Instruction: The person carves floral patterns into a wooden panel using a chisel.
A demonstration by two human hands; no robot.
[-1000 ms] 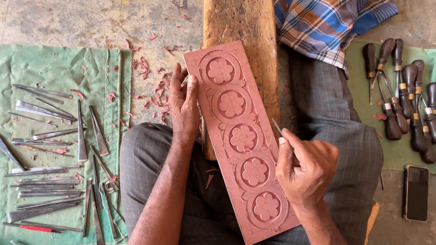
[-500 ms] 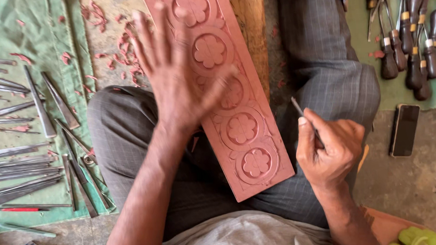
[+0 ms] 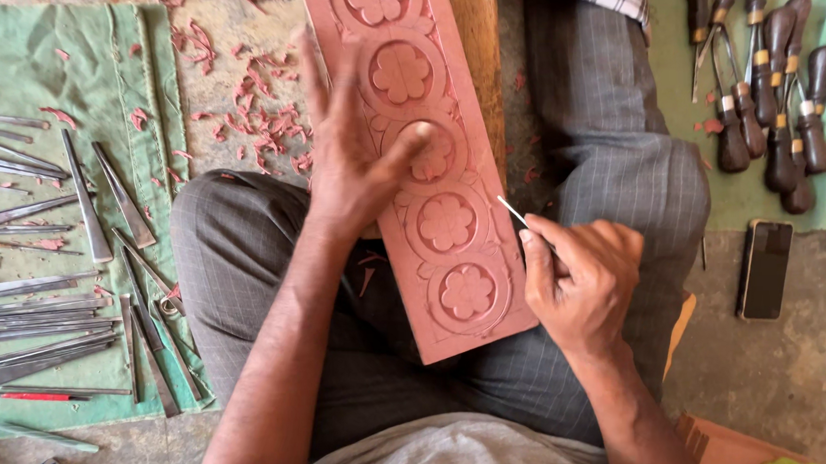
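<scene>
A long reddish wooden panel (image 3: 452, 258) carved with round flower medallions lies across my lap. My left hand (image 3: 357, 155) rests flat on its left edge, fingers spread, thumb touching the middle medallion. My right hand (image 3: 580, 275) hovers just right of the panel, closed around a thin metal carving tool (image 3: 516, 212) whose tip points up-left toward the panel's edge.
A green cloth (image 3: 9, 74) at left holds several metal chisels (image 3: 86, 277). Red wood shavings (image 3: 257, 127) lie beside it. Wooden-handled tools (image 3: 769, 100) sit on another green cloth at right, with a dark phone (image 3: 765, 270) below them. A wooden beam (image 3: 476, 31) lies under the panel.
My left hand slid down and left across the panel, from covering its middle to its left edge. The view moved closer. My right hand keeps hold of the tool.
</scene>
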